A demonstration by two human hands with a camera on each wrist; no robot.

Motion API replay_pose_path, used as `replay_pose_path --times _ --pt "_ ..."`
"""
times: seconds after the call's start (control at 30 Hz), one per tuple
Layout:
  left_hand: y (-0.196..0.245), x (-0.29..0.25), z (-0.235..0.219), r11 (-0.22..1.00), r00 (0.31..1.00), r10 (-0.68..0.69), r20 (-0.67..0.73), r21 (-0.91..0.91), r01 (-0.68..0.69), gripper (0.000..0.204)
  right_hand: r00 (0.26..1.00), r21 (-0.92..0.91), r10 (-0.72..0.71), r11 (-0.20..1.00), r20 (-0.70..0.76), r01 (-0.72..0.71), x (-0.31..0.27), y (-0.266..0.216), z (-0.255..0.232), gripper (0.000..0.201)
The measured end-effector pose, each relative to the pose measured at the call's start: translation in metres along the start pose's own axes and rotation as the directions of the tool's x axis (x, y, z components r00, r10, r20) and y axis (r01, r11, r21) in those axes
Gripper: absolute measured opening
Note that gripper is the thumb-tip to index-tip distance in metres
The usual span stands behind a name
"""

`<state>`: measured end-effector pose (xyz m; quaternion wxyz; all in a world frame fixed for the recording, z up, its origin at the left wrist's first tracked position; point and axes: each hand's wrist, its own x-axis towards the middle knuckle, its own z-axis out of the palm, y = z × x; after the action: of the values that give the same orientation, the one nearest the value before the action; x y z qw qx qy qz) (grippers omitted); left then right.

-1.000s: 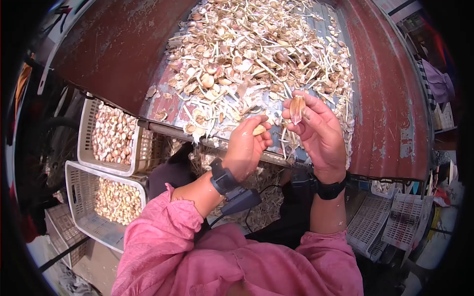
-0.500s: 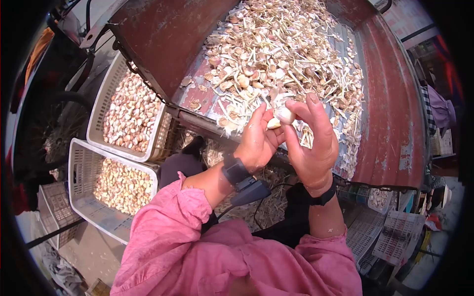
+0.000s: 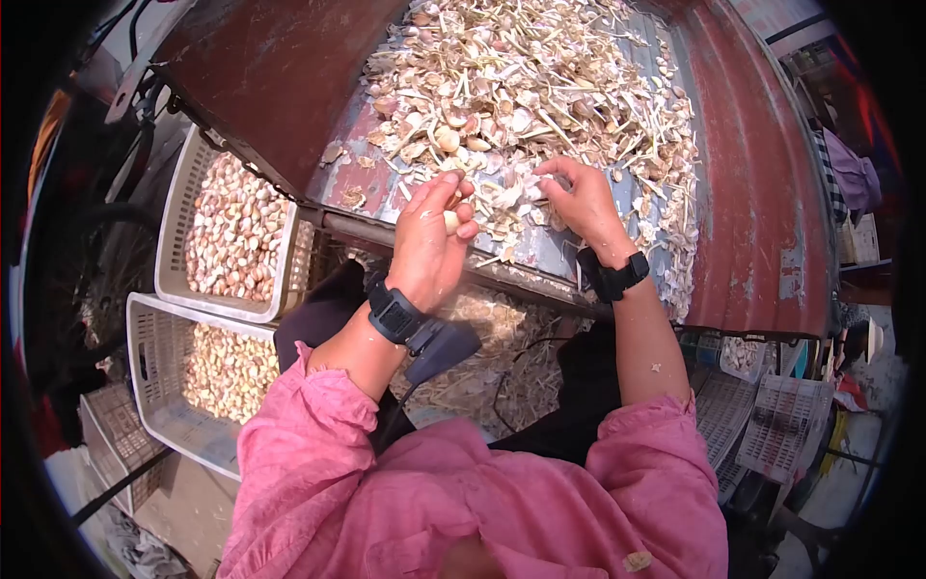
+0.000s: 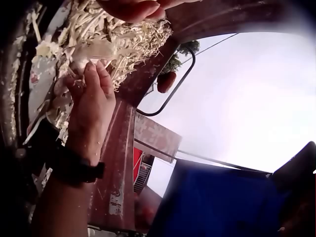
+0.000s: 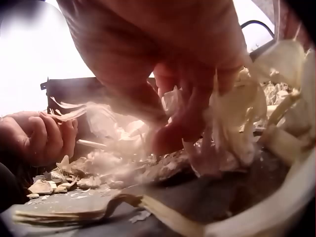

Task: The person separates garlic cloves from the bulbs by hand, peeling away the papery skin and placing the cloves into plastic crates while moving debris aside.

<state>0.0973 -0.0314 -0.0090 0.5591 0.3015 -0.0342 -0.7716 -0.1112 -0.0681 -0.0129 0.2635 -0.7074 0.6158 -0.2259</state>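
In the head view, the left hand (image 3: 426, 249) is curled loosely around a pale garlic clove (image 3: 450, 223) above the tray's front edge. To its right, the right hand (image 3: 590, 207) reaches down, thumb and fingers pinching papery white skins (image 3: 521, 193). The right wrist view shows the right hand (image 5: 163, 54) close up, fingertips among thin skins (image 5: 237, 118), the left hand (image 5: 42, 138) curled at the left. From the left wrist, the right hand (image 4: 91, 118) is seen with bent fingers at the pile. A garlic pile (image 3: 511, 87) lies behind both hands.
Two plastic crates of cloves, the upper crate (image 3: 176, 227) and the lower crate (image 3: 138, 352), stand at the left. Rusty red metal walls (image 3: 762, 174) flank the tray. More crates (image 3: 786, 425) are at the lower right, and husks litter the ground below.
The hands have moved apart, the left leftward and the right up to the skins on the tray. The whitish garlic piece held between them half a second ago no longer shows in the right fingers.
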Motion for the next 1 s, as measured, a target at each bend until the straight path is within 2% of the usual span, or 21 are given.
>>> replay_pose_path --times 0.03,0.07,0.1,0.2,0.27,0.3,0.37,0.4,0.43,0.47,0.5,0.57,0.63,0.67,0.7,0.77,0.83,0.9,0.93,0.97,1.0 --pt "-0.001 0.0 0.001 1.0 1.0 -0.025 -0.014 -0.003 0.025 0.009 0.984 0.215 0.177 0.96 0.033 -0.18 -0.002 0.014 -0.005 0.02" --pt "-0.003 0.0 0.001 0.999 0.999 -0.033 0.004 -0.004 0.033 0.011 0.928 0.425 0.353 0.827 0.117 -0.368 -0.013 0.002 -0.017 0.015" --pt "-0.005 -0.001 -0.001 0.999 0.999 -0.042 0.003 -0.008 0.042 0.011 0.918 0.511 0.373 0.768 0.136 -0.387 -0.024 0.008 -0.026 0.013" --pt "-0.006 0.002 0.0 0.998 0.998 -0.06 0.006 0.003 0.06 0.012 0.912 0.548 0.386 0.736 0.141 -0.396 -0.053 0.019 -0.043 0.014" --pt "-0.007 0.001 0.002 0.997 0.998 -0.065 -0.008 0.033 0.065 0.012 0.95 0.707 0.232 0.636 0.208 -0.31 -0.065 0.02 -0.049 0.015" --pt "-0.01 0.0 0.004 0.996 0.997 -0.068 -0.022 0.059 0.07 0.012 0.949 0.707 0.242 0.634 0.204 -0.314 -0.071 0.019 -0.052 0.015" --pt "-0.013 -0.005 0.013 0.991 0.995 -0.096 -0.035 0.094 0.099 0.015 0.937 0.838 0.247 0.433 0.246 -0.334 -0.077 0.015 -0.055 0.015" --pt "-0.016 -0.007 0.017 0.975 0.989 -0.13 0.069 0.187 0.116 0.017 0.943 0.874 0.183 0.36 0.278 -0.328 -0.079 0.013 -0.056 0.017" --pt "-0.018 -0.01 0.019 0.952 0.971 -0.17 0.166 0.281 0.119 0.02 0.944 0.874 0.187 0.362 0.273 -0.325 -0.082 0.009 -0.056 0.017" --pt "-0.022 -0.013 0.023 0.917 0.962 -0.194 0.192 0.383 0.109 0.026 0.942 0.905 0.168 0.272 0.29 -0.327 -0.084 0.003 -0.054 0.018" --pt "-0.026 -0.015 0.026 0.917 0.962 -0.194 0.191 0.384 0.109 0.026 0.941 0.927 0.145 0.177 0.307 -0.33 -0.086 -0.004 -0.052 0.019" --pt "-0.034 -0.019 0.031 0.843 0.925 -0.256 0.282 0.532 0.071 0.032 0.941 0.921 0.091 0.194 0.325 -0.337 -0.088 -0.014 -0.046 0.022" --pt "-0.039 -0.023 0.035 0.769 0.898 -0.248 0.364 0.638 -0.047 0.034 0.946 0.803 0.148 0.5 0.288 -0.323 -0.091 -0.028 -0.04 0.021" --pt "-0.048 -0.023 0.035 0.718 0.876 -0.105 0.472 0.645 -0.261 0.029 0.954 0.757 0.164 0.58 0.253 -0.3 -0.093 -0.032 -0.036 0.02" --pt "-0.051 -0.021 0.03 0.717 0.876 -0.108 0.47 0.647 -0.259 0.029 0.953 0.759 0.165 0.578 0.253 -0.301 -0.095 -0.034 -0.034 0.02" --pt "-0.056 -0.017 0.026 0.683 0.876 -0.099 0.471 0.673 -0.284 0.023 0.954 0.658 0.248 0.692 0.168 -0.296 -0.102 -0.036 -0.033 0.02" --pt "-0.054 -0.019 0.024 0.64 0.879 -0.11 0.463 0.71 -0.294 0.022 0.94 0.635 0.283 0.695 0.19 -0.338 -0.108 -0.04 -0.037 0.019" --pt "-0.049 -0.019 0.023 0.305 0.82 -0.047 0.57 0.79 -0.532 0.026 0.887 0.335 0.311 0.841 0.341 -0.424 -0.115 -0.036 -0.041 0.018" --pt "-0.044 -0.018 0.024 0.484 0.902 -0.105 0.418 0.814 -0.321 0.029 0.922 0.322 0.124 0.913 0.367 -0.251 -0.122 -0.037 -0.038 0.019" --pt "-0.033 -0.019 0.032 0.656 0.912 -0.136 0.388 0.725 -0.21 0.03 0.83 0.269 0.087 0.923 0.551 -0.276 -0.131 -0.043 -0.038 0.021" --pt "-0.024 -0.016 0.033 0.706 0.941 -0.128 0.314 0.695 -0.136 0.028 0.803 0.299 -0.013 0.932 0.596 -0.207 -0.136 -0.048 -0.037 0.021"
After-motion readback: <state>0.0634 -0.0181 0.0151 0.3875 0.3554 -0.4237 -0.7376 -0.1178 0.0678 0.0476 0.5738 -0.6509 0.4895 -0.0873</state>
